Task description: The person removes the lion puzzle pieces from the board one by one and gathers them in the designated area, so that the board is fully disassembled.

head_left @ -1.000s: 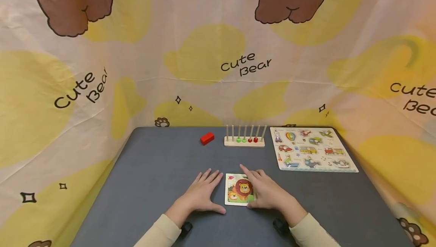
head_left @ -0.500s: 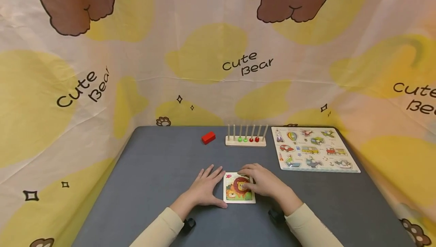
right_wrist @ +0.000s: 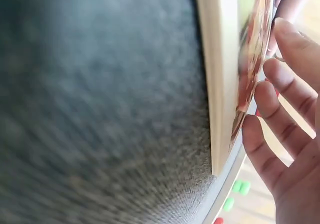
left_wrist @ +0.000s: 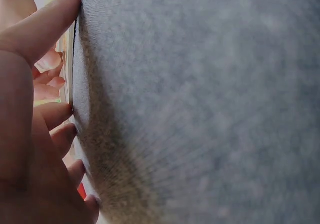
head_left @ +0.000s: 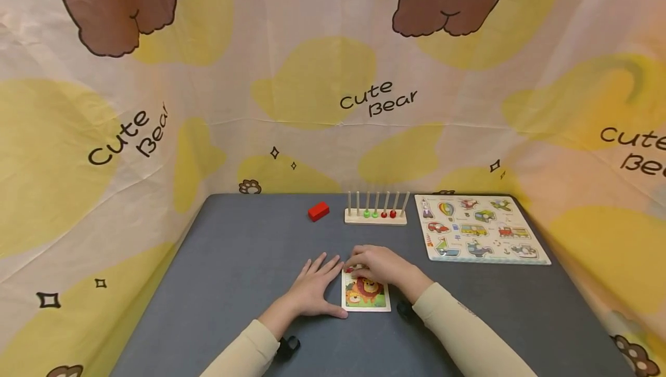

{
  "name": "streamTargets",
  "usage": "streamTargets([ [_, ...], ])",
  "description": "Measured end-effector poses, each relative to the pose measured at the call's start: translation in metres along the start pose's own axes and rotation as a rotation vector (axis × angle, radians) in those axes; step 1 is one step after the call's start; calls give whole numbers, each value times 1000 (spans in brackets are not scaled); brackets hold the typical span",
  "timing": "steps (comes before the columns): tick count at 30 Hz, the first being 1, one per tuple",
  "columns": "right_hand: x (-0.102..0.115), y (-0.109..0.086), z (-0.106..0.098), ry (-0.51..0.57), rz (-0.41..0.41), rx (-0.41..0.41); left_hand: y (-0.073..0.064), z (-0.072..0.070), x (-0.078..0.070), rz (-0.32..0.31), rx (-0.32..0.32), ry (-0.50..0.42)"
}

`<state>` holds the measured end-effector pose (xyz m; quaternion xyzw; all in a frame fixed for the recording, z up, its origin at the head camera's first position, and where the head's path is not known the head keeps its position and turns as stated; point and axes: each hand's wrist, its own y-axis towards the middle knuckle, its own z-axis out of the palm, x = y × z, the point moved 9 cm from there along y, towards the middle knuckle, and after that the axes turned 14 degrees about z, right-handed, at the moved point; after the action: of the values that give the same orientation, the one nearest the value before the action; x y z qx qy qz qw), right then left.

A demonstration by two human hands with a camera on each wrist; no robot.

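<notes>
While the worktop (head_left: 234, 267) spreads beneath, my left hand (head_left: 311, 293) splays wide; my right hand (head_left: 378, 263), fingers (right_wrist: 277, 116) loosely bent, nothing visible between, covers the far-left corner of the square lion puzzle (head_left: 366, 299), just right of my left.

Pale cream sleeves (head_left: 473, 333) (the right one with a small dark marking (head_left: 465, 308)), black wrist fittings (head_left: 288, 347)
</notes>
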<state>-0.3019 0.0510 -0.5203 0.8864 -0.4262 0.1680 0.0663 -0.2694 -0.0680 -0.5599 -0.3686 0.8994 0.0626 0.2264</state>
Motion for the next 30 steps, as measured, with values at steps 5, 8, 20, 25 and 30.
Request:
streamTargets([
  [5, -2, 10, 3, 31, -51, 82, 0, 1, 0, -3, -8, -31],
  [8, -1, 15, 3, 6, -100, 105, -1, 0, 1, -10, -15, -52],
  [20, 6, 18, 1, -98, -243, 68, 4, -6, -1, -93, -162, -60],
  [25, 8, 16, 0, -138, -328, 19, 3, -8, -2, -118, -197, -69],
  [30, 7, 14, -1, -214, -403, -30, 2, -9, -1, -130, -193, -72],
])
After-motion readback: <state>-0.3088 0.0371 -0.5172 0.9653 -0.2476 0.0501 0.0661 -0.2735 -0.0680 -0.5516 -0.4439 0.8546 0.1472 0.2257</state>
